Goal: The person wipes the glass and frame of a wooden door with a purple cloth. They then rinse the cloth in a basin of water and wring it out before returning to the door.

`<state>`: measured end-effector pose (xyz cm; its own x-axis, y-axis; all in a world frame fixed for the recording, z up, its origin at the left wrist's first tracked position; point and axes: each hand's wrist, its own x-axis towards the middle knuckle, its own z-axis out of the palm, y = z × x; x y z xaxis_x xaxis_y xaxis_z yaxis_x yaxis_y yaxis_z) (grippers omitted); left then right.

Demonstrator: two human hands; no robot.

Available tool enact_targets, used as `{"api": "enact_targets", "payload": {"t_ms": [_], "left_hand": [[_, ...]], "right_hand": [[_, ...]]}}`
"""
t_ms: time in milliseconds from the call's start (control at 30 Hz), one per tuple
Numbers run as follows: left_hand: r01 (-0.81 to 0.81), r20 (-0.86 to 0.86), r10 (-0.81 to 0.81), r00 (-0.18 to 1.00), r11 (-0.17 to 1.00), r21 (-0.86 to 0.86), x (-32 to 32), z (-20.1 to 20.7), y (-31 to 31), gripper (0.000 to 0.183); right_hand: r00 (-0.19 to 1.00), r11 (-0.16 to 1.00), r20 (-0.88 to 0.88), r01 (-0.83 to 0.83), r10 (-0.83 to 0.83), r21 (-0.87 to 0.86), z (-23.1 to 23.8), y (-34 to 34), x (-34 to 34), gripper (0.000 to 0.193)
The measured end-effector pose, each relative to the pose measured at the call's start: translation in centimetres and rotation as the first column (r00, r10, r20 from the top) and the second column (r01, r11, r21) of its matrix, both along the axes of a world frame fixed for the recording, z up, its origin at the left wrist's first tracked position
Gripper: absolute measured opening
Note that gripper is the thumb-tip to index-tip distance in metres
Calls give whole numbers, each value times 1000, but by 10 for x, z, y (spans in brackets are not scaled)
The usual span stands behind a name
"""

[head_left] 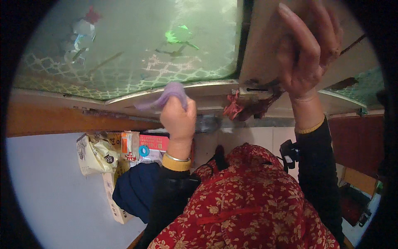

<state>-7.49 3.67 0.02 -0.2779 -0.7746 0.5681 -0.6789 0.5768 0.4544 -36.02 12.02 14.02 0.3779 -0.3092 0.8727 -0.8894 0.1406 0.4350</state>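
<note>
My left hand (179, 116) is closed around a crumpled purple cloth (173, 90). It is at the lower edge of a large glass pane (137, 41) with a white lattice pattern, and whether the cloth touches the frame is hard to tell. My right hand (304, 54) is raised at the upper right, fingers apart and holding nothing. Behind it is a pale panel (261, 45) beside the pane; contact with it cannot be made out. Between my hands, a red ribbon-like strip (233, 106) hangs by a metal latch (255, 89).
A bright green sticker (181, 36) shows on the pane. Below left, a pale surface (54, 178) carries a yellowish bag (99, 155), a blue tape roll (144, 150), a pink box (154, 142) and dark blue fabric (139, 189). A brown wooden edge (45, 120) runs along the left.
</note>
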Motion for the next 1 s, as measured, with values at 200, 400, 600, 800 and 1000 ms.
{"api": "enact_targets", "payload": {"t_ms": [200, 400, 600, 800, 1000], "left_hand": [[36, 45, -36, 998, 999, 9, -28, 3, 16, 20], [164, -17, -165, 986, 985, -55, -52, 2, 25, 18], [270, -66, -275, 959, 960, -74, -75, 1, 36, 19], [288, 3, -291, 957, 949, 125, -87, 3, 46, 27], [331, -118, -314, 942, 926, 179, -91, 5, 49, 32]], "right_hand": [[1000, 1000, -12, 4, -4, -6, 0, -1, 0, 24], [997, 998, 30, -67, 67, -12, 0, -3, 0, 35], [993, 994, 67, -90, 94, -65, -4, -8, 5, 34], [925, 940, 188, -303, 330, -160, -1, -17, 26, 36], [934, 947, 178, -285, 309, -151, 0, -17, 26, 39]]}}
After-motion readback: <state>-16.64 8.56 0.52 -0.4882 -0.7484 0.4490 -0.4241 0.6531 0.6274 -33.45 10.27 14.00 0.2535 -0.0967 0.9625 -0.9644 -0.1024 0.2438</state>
